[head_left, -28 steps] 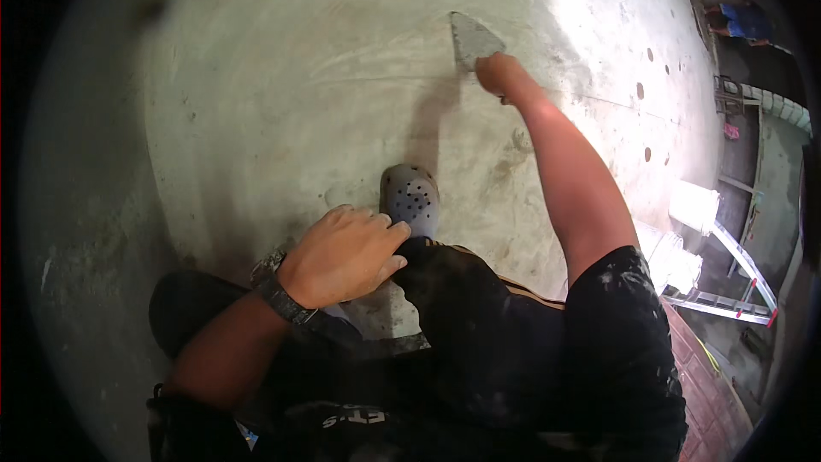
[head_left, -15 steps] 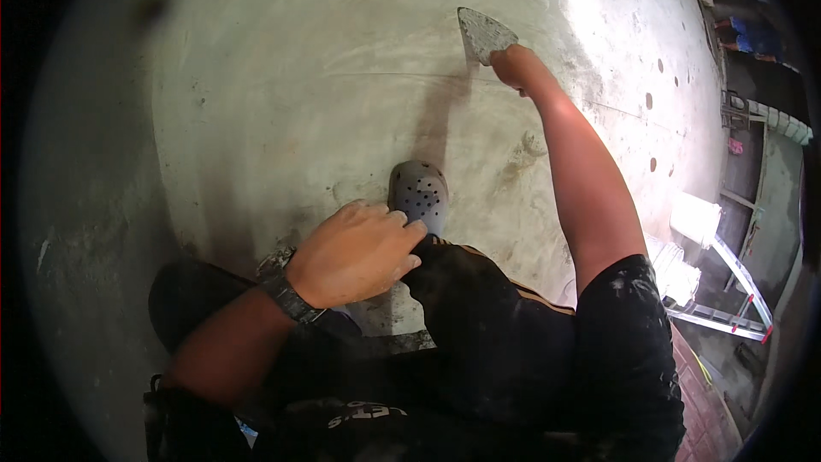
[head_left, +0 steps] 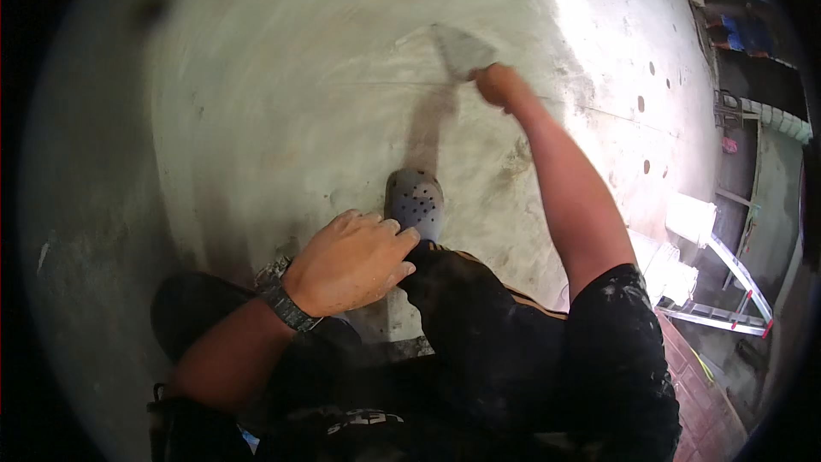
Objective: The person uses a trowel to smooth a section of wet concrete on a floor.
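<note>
A triangular grey trowel point(head_left: 462, 50), blurred by motion, lies against the pale concrete surface point(head_left: 299, 34) at upper centre. My right hand point(head_left: 500, 88) is closed round its handle, the arm stretched forward. My left hand point(head_left: 346, 261), wearing a dark watch at the wrist, hangs over my bent leg with its fingers loosely bent and apart, holding nothing. Just beyond its fingertips is my grey perforated clog point(head_left: 414, 198) on the concrete.
At the right stand white buckets point(head_left: 688, 216) beside an aluminium ladder point(head_left: 735, 321), with a reddish panel point(head_left: 693, 385) below. A person in blue clothing point(head_left: 740, 34) is at the far upper right. A shadowed grey surface point(head_left: 85, 231) runs along the left.
My right hand and trowel went slightly up and right, then swung back down and left. My left hand has barely shifted.
</note>
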The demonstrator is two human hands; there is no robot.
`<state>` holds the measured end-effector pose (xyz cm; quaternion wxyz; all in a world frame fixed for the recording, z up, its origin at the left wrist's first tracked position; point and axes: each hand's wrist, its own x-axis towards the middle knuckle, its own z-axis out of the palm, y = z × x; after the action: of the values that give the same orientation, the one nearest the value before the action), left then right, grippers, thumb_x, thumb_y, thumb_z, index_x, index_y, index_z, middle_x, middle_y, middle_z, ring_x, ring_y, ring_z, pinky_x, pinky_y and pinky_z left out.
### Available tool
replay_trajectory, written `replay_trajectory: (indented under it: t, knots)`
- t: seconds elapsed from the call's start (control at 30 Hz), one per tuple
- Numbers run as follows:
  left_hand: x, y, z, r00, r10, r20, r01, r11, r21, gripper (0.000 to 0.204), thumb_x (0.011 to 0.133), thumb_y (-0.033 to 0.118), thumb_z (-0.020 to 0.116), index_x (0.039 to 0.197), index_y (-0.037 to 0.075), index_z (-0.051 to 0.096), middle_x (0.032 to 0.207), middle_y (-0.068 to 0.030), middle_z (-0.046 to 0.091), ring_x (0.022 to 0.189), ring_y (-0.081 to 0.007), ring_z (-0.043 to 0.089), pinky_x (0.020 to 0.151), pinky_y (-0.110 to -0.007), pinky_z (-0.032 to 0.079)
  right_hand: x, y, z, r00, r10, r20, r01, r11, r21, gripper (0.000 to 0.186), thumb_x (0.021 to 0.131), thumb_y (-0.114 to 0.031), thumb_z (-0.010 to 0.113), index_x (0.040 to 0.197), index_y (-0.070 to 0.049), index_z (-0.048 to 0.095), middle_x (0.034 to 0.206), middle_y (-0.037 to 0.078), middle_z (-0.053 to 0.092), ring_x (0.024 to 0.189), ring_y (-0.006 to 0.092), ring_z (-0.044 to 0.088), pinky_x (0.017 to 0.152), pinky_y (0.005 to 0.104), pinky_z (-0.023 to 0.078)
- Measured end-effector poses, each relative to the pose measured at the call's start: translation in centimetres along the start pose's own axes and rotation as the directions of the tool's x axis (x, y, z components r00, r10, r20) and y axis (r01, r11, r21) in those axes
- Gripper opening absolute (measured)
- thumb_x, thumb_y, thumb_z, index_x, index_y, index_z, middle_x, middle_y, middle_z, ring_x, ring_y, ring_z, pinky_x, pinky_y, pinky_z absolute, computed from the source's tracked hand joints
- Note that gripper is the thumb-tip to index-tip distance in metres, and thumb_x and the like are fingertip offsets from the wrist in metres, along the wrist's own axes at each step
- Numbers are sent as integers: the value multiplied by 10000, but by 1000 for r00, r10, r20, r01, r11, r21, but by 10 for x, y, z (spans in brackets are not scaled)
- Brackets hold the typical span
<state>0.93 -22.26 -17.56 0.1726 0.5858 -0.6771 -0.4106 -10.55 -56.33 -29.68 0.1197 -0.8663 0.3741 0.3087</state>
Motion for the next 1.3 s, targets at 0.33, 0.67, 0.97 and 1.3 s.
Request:
replay_trajectory:
  t: [0.33, 0.67, 0.97, 1.3]
  knots:
    - [-7, -2, 1, 1000, -2, -10, 2, 1000, 17, 313, 945, 312, 650, 1148, 76, 612, 962, -131, 671, 958, -358, 647, 866, -478, 488, 7, -12, 3, 999, 24, -22, -23, 998, 50, 338, 962, -196, 468, 1121, -61, 735, 1189, 198, 703, 1099, 409, 672, 959, 503, 539]
    - [-6, 2, 4, 1000, 3, 24, -3, 1000, 1, 307, 942, 309, 652, 1126, 64, 627, 962, -136, 673, 974, -358, 644, 870, -474, 488, -17, -51, -4, 993, 22, 117, -39, 988, 150, 374, 1005, -279, 476, 1098, -11, 720, 1075, 240, 718, 887, 380, 727, 775, 465, 595]
    - [-11, -6, 5, 999, -39, 20, 38, 999, 25, 310, 938, 301, 657, 1135, 65, 627, 966, -140, 672, 991, -357, 645, 877, -475, 487, 45, 69, -24, 925, 377, 38, -296, 655, 696, 378, 971, -356, 576, 1021, 9, 660, 814, 93, 651, 605, 226, 589, 543, 370, 546]
    - [-10, -8, -1, 1000, -17, 22, 17, 1000, 4, 328, 930, 299, 668, 1144, 53, 633, 971, -148, 673, 973, -355, 650, 867, -476, 491, 44, 19, 12, 981, 112, -158, -109, 994, 28, 352, 881, -199, 541, 1081, 31, 716, 1101, 301, 694, 1066, 447, 677, 904, 491, 557]
